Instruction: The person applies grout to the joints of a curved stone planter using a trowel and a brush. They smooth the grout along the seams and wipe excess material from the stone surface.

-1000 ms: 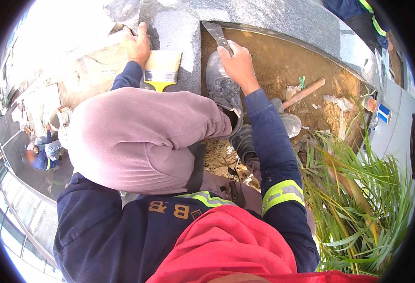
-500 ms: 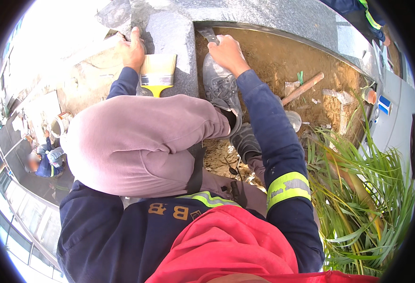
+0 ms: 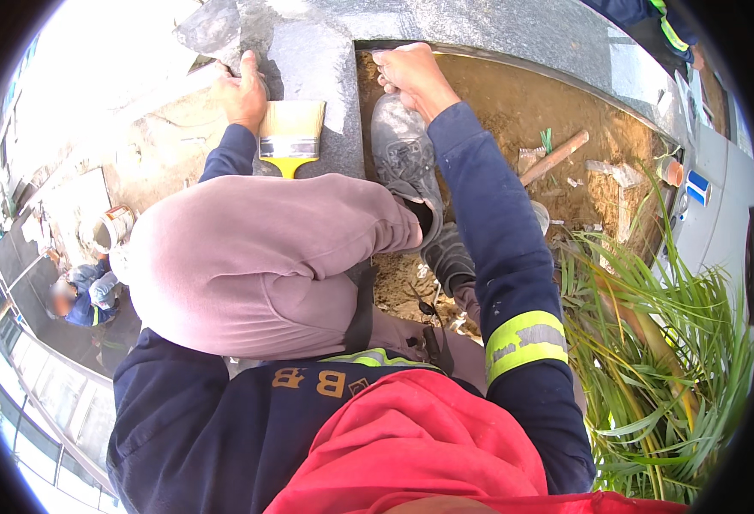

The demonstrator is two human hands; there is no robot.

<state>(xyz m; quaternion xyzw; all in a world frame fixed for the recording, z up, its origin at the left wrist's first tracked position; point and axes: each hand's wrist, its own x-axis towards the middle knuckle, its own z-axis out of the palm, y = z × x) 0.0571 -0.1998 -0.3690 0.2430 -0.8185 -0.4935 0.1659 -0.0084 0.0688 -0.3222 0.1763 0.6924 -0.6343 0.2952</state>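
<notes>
My left hand is at the left edge of the grey stone slab, thumb stretched forward and apart from the other fingers, which glare partly hides. Just right of its wrist lies a wide paintbrush, pale bristles forward, with a yellow handle that runs under my knee. My right hand is closed at the slab's inner corner, above the toe of my grey shoe. The scraper that showed in this hand earlier is now mostly hidden by the fingers.
Soil fills the stone-edged bed, where a wooden handle and scraps lie. Palm leaves spread at the right. A bucket stands far left near a crouching person; another person's sleeve shows top right.
My right hand has turned and shifted slightly forward along the stone edge, and the scraper blade no longer shows clearly. The left hand stays in place.
</notes>
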